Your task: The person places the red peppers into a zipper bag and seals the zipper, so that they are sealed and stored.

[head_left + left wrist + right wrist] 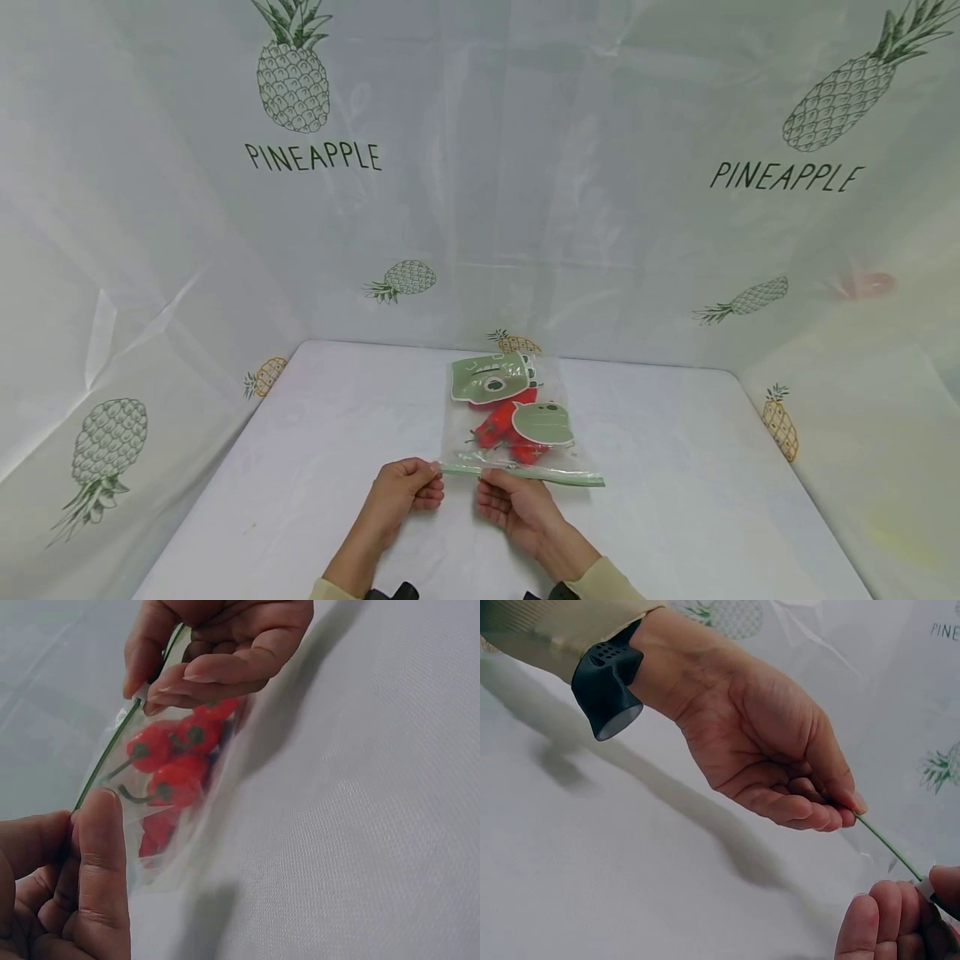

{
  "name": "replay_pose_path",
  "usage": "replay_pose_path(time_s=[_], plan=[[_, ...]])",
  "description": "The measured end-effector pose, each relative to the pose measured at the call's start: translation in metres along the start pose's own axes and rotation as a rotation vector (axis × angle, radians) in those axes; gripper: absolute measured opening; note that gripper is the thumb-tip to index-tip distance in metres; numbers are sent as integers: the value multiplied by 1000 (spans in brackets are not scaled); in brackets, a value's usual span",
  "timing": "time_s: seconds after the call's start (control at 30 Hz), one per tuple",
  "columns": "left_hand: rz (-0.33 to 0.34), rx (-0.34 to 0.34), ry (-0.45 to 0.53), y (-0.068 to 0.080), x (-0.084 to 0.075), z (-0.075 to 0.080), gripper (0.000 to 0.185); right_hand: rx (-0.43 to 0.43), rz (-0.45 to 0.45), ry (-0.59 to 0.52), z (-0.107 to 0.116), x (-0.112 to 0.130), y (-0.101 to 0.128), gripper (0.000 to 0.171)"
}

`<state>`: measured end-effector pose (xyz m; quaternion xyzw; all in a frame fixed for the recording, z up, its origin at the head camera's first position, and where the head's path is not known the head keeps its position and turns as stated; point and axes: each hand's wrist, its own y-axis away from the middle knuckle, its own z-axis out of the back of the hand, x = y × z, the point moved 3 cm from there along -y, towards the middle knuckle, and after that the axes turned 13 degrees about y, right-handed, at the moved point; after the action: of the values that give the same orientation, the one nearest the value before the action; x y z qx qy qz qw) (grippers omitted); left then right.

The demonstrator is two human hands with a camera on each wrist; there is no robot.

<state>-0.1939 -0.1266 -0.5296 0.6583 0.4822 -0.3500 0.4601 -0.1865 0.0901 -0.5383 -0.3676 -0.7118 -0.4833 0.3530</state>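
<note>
A clear zipper bag (459,429) with green cartoon prints lies across the middle of the table, its mouth towards me. Several red peppers (495,423) with green stems are inside. My left hand (401,496) pinches the left end of the bag's green zip strip (570,479) between thumb and forefinger. Further right along the strip, my right hand (521,508) pinches a small white slider (140,694) between thumb and fingers. Between both hands the strip runs straight, as the right wrist view shows. The bag's mouth edge is raised at the hands.
A white cloth covers the table (675,483). Pale curtains (540,183) printed with pineapples hang behind it and at both sides. A black wrist camera (611,690) is strapped to the left wrist, beside a beige sleeve (547,637).
</note>
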Motion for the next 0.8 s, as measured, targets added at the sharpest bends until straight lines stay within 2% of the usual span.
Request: replay_pose_path(time_s=[0.4, 0.8], plan=[[-6, -15, -2, 0, -2, 3, 28, -29, -9, 6, 10, 0, 1, 13], [-2, -37, -17, -1, -1, 5, 29, -22, 1, 8, 22, 3, 7, 12]])
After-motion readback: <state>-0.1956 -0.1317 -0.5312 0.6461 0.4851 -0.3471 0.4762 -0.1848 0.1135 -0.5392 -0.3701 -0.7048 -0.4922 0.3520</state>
